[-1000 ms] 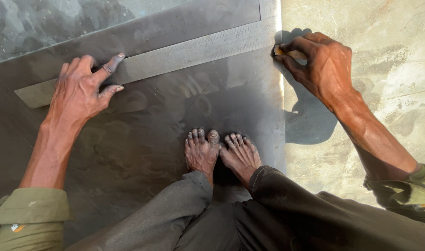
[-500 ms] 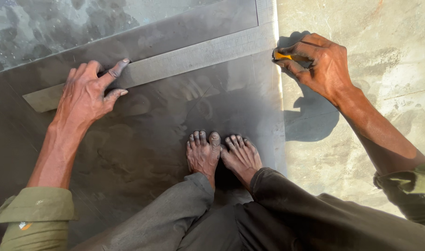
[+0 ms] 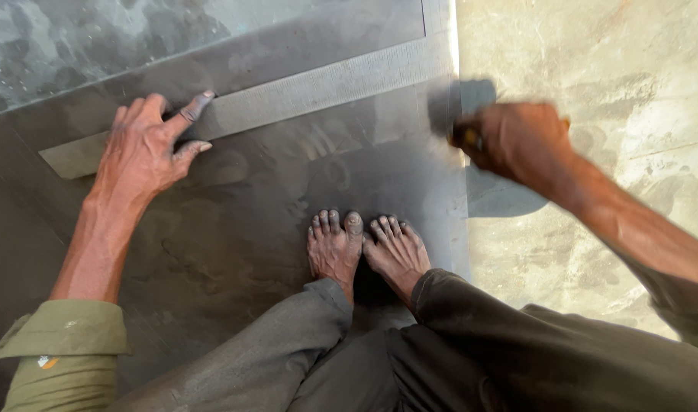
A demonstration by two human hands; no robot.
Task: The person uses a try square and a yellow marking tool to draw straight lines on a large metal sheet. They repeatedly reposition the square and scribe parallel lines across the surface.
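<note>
My left hand [image 3: 146,149] presses flat, fingers spread, on a long grey straightedge [image 3: 311,88] that lies slantwise across a dark dusty sheet [image 3: 234,229]. My right hand [image 3: 517,141] is blurred by motion at the sheet's right edge, below the straightedge's right end. It is closed around a small tool with a yellow handle [image 3: 469,139]; the tool's tip is hidden. My two bare feet [image 3: 368,248] stand on the sheet between the hands.
A paler glossy panel [image 3: 97,46] lies beyond the straightedge at top left. To the right of the sheet's edge is a sunlit, stained concrete floor [image 3: 593,69]. My dark trouser legs [image 3: 440,358] fill the bottom.
My right hand with the yellow-handled tool has dropped from the straightedge's right end, along the sheet's right edge toward me. The left hand stays pressed on the straightedge.
</note>
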